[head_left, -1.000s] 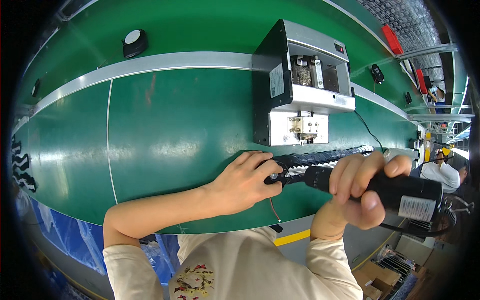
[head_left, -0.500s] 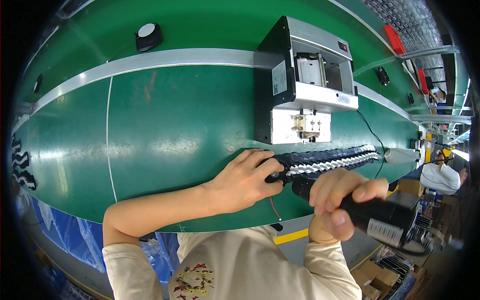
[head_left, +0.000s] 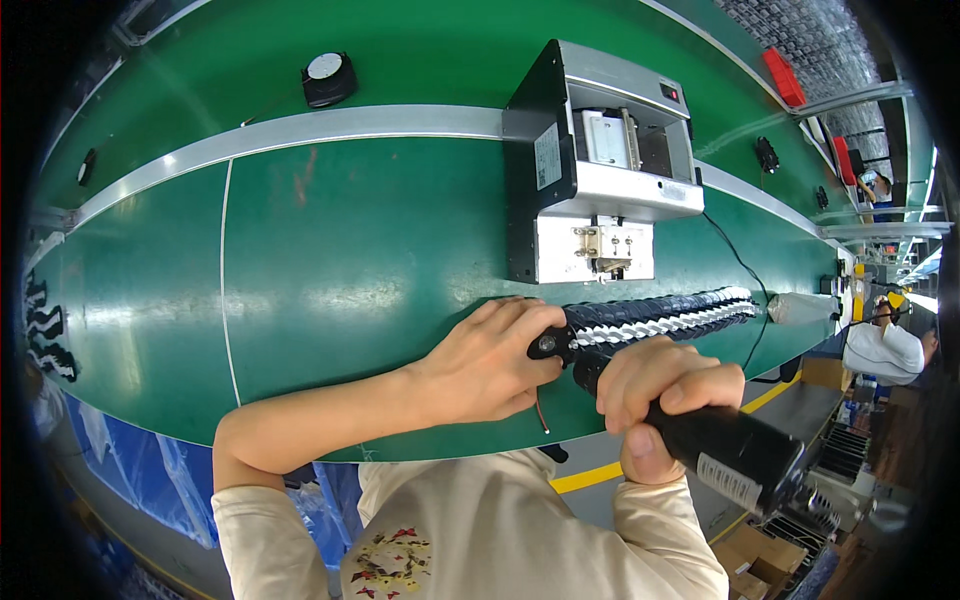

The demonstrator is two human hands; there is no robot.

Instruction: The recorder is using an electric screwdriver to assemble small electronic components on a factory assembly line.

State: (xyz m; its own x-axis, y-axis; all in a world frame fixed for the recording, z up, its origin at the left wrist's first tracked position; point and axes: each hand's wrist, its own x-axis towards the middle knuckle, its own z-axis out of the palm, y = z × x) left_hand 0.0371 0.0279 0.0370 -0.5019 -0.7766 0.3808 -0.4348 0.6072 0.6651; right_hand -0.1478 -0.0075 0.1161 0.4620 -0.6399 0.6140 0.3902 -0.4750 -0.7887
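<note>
My left hand (head_left: 492, 362) lies on the green bench with its fingers closed around a small black part (head_left: 548, 345); most of that part is under the fingers. A thin red wire (head_left: 543, 412) sticks out below the hand. In my right hand (head_left: 668, 388) is a black cylindrical electric screwdriver (head_left: 735, 440), held at a slant with its nose toward the black part. Whether its bit touches the part I cannot tell. Directly beyond, long rows of black and white parts (head_left: 665, 322) lie close together on the bench.
Behind the rows stands a silver and black screw feeder (head_left: 610, 190); a black cable (head_left: 735, 255) runs on its right. A round black part with a white disc (head_left: 326, 80) sits on the far green strip. A translucent bag (head_left: 800, 308) lies at right. Another person (head_left: 885, 350) is farther right.
My right hand has moved a little left with the screwdriver, and more of the black part shows by my left fingers. The round part on the far strip has shifted right.
</note>
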